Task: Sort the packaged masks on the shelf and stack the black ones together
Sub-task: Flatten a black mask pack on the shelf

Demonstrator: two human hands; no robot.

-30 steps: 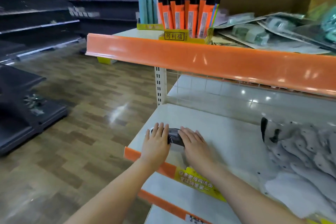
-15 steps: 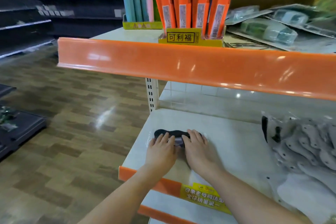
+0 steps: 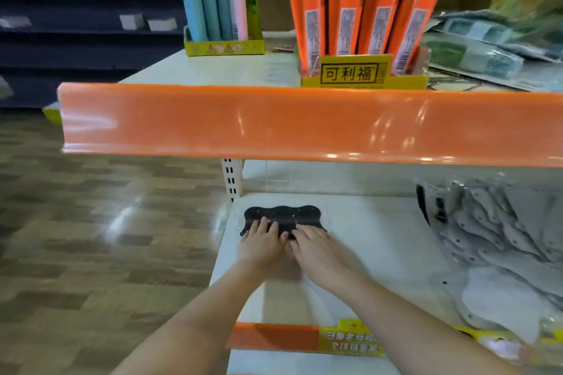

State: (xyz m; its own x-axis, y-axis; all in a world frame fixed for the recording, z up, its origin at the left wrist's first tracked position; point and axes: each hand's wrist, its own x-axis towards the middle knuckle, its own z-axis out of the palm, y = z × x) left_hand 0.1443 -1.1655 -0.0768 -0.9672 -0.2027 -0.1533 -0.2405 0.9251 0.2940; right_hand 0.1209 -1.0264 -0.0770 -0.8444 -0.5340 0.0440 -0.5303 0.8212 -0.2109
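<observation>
Two hands lie flat on the black masks (image 3: 281,218), a small stack in clear packaging at the left end of the lower shelf (image 3: 374,240). The left hand (image 3: 260,242) and the right hand (image 3: 315,248) are side by side, fingers straight and pressing down, not gripping — the far edge of the stack shows just beyond the fingertips.

To do this step well, I think the palms should push evenly, so the slippery packets settle square and do not slide out.

Well to the right of the right hand lies the heap of pale grey masks (image 3: 499,231), with one dark piece at its left edge. Above the hands, on the upper shelf (image 3: 213,70), a yellow display box (image 3: 364,76) holds orange-and-black packs upright, and a smaller yellow tray (image 3: 224,47) holds blue, pink and green ones.
</observation>
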